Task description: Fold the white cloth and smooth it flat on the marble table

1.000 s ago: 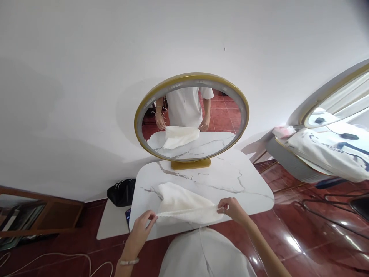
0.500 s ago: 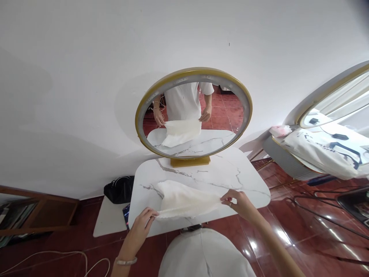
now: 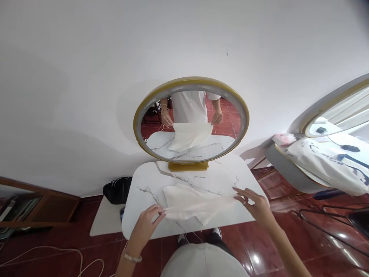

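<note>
A thin cream-white cloth (image 3: 190, 202) is stretched between my two hands above a white marble-patterned table (image 3: 144, 173). My left hand (image 3: 147, 223) pinches its left corner between thumb and fingers. At the other end, my right hand (image 3: 255, 206) pinches the right corner, with the index finger reaching out past it. The cloth's far part slants down toward the tabletop; whether it touches there I cannot tell. In the round gold-framed mirror (image 3: 191, 81) behind, both hands and the hanging cloth are reflected.
A black bag (image 3: 117, 190) rests on a low white surface (image 3: 100, 219) at the left. Wooden shelving (image 3: 57, 207) stands farther left, near a pale cable (image 3: 66, 250) on the red tiled floor. To the right are a second mirror (image 3: 340, 111) and a white printed bag (image 3: 319, 161).
Both hands have moved a little to the right with the cloth. A pointed edge of the cloth now hangs toward me, and my right index finger has stretched out.
</note>
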`<state>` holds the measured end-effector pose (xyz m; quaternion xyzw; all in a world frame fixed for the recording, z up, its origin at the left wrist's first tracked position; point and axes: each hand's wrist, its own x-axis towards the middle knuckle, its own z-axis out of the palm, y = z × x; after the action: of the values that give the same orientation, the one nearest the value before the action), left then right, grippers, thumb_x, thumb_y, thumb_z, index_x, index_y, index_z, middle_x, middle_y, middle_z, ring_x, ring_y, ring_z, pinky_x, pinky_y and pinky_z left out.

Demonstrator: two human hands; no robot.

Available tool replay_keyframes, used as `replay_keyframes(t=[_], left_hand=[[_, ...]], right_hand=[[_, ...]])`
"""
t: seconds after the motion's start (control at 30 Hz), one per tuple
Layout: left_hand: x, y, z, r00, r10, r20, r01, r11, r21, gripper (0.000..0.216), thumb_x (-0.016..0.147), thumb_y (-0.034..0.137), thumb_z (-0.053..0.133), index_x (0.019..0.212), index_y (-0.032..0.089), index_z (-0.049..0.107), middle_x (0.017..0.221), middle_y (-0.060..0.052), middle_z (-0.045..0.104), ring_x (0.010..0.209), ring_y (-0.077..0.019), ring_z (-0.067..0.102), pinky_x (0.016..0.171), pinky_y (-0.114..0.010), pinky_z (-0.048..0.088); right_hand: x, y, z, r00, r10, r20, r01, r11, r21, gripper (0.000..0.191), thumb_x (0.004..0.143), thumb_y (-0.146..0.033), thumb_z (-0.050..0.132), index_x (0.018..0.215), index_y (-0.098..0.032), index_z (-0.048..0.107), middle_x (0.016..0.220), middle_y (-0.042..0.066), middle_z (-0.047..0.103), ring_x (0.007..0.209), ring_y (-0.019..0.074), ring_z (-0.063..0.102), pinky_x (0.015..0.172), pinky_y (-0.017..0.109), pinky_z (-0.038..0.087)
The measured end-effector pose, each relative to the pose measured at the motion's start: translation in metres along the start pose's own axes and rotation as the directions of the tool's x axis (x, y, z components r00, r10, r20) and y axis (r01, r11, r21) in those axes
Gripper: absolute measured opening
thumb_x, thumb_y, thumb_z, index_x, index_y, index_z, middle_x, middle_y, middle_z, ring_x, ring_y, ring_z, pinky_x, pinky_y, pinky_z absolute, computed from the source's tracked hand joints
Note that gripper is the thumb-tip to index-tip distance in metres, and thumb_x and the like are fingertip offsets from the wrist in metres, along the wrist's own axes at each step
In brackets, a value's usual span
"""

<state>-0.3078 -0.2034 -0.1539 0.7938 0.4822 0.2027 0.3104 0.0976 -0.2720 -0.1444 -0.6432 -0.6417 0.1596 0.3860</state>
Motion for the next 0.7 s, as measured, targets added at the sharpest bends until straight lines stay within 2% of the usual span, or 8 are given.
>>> replay_keyframes(t=[0.1, 0.23, 0.27, 0.33, 0.43, 0.53, 0.63, 0.7], left_hand=[[0.041, 0.045, 0.001, 0.969, 0.153, -0.195, -0.137, 0.986, 0.092, 0.029, 0.094, 0.042, 0.046, 0.084, 0.022, 0.064, 0.090, -0.005, 0.069, 0.087, -0.0192, 0.066, 0.080, -0.032, 0.053], [0.093, 0.112, -0.004, 0.843, 0.354, -0.404, -0.294, 0.934, 0.205, 0.020, 0.094, 0.034, 0.048, 0.089, 0.021, 0.062, 0.088, -0.003, 0.069, 0.088, -0.0167, 0.065, 0.085, -0.032, 0.052], [0.102, 0.127, -0.004, 0.816, 0.381, -0.436, -0.312, 0.923, 0.223, 0.018, 0.094, 0.032, 0.048, 0.090, 0.021, 0.062, 0.088, -0.003, 0.069, 0.088, -0.0163, 0.064, 0.085, -0.031, 0.052], [0.113, 0.151, 0.001, 0.796, 0.419, -0.436, -0.340, 0.906, 0.250, 0.017, 0.095, 0.029, 0.048, 0.090, 0.020, 0.061, 0.088, -0.003, 0.069, 0.087, -0.0159, 0.064, 0.083, -0.031, 0.052], [0.116, 0.173, 0.018, 0.841, 0.415, -0.348, -0.342, 0.905, 0.253, 0.020, 0.096, 0.030, 0.045, 0.087, 0.020, 0.060, 0.085, -0.003, 0.067, 0.085, -0.0161, 0.062, 0.079, -0.030, 0.051], [0.105, 0.185, 0.038, 0.884, 0.342, -0.318, -0.291, 0.936, 0.196, 0.019, 0.095, 0.032, 0.045, 0.087, 0.021, 0.059, 0.086, -0.003, 0.066, 0.084, -0.0165, 0.062, 0.078, -0.030, 0.051], [0.086, 0.197, 0.050, 0.922, 0.242, -0.303, -0.224, 0.970, 0.095, 0.018, 0.093, 0.034, 0.047, 0.085, 0.023, 0.058, 0.088, -0.003, 0.064, 0.085, -0.0170, 0.061, 0.078, -0.029, 0.051], [0.072, 0.206, 0.051, 0.954, 0.177, -0.242, -0.177, 0.984, 0.022, 0.024, 0.093, 0.035, 0.045, 0.078, 0.024, 0.059, 0.088, -0.003, 0.063, 0.082, -0.0171, 0.060, 0.073, -0.027, 0.051]], right_hand=[[0.035, 0.013, -0.037, 0.984, -0.138, -0.112, 0.135, 0.990, -0.035, 0.025, 0.090, -0.040, 0.055, 0.092, -0.023, 0.073, 0.075, 0.004, 0.069, 0.061, 0.0141, 0.056, 0.058, 0.028, 0.048], [0.071, 0.015, -0.100, 0.884, -0.258, -0.389, 0.228, 0.966, -0.121, 0.014, 0.088, -0.030, 0.060, 0.084, -0.023, 0.071, 0.077, 0.003, 0.069, 0.071, 0.0162, 0.061, 0.067, 0.030, 0.050], [0.074, 0.016, -0.115, 0.863, -0.271, -0.427, 0.233, 0.962, -0.140, 0.012, 0.087, -0.029, 0.061, 0.085, -0.024, 0.071, 0.079, 0.003, 0.070, 0.073, 0.0165, 0.062, 0.069, 0.030, 0.050], [0.073, 0.021, -0.141, 0.864, -0.279, -0.420, 0.229, 0.959, -0.166, 0.012, 0.087, -0.030, 0.061, 0.086, -0.024, 0.071, 0.081, 0.002, 0.070, 0.074, 0.0163, 0.062, 0.069, 0.029, 0.050], [0.057, 0.036, -0.168, 0.910, -0.267, -0.318, 0.214, 0.958, -0.191, 0.014, 0.087, -0.034, 0.059, 0.089, -0.025, 0.070, 0.082, 0.002, 0.069, 0.071, 0.0153, 0.062, 0.066, 0.027, 0.050], [0.034, 0.050, -0.182, 0.946, -0.150, -0.287, 0.096, 0.976, -0.196, 0.019, 0.086, -0.040, 0.057, 0.090, -0.026, 0.068, 0.084, 0.003, 0.069, 0.071, 0.0159, 0.062, 0.061, 0.026, 0.049], [0.010, 0.055, -0.193, 0.982, 0.069, -0.177, -0.086, 0.992, -0.094, 0.025, 0.087, -0.045, 0.053, 0.096, -0.026, 0.067, 0.066, 0.000, 0.064, 0.052, 0.0134, 0.054, 0.045, 0.024, 0.043], [-0.003, 0.055, -0.203, 0.986, 0.154, -0.058, -0.152, 0.987, 0.046, 0.027, 0.086, -0.047, 0.053, 0.099, -0.027, 0.066, 0.051, -0.002, 0.055, 0.042, 0.0131, 0.047, 0.040, 0.025, 0.040]])
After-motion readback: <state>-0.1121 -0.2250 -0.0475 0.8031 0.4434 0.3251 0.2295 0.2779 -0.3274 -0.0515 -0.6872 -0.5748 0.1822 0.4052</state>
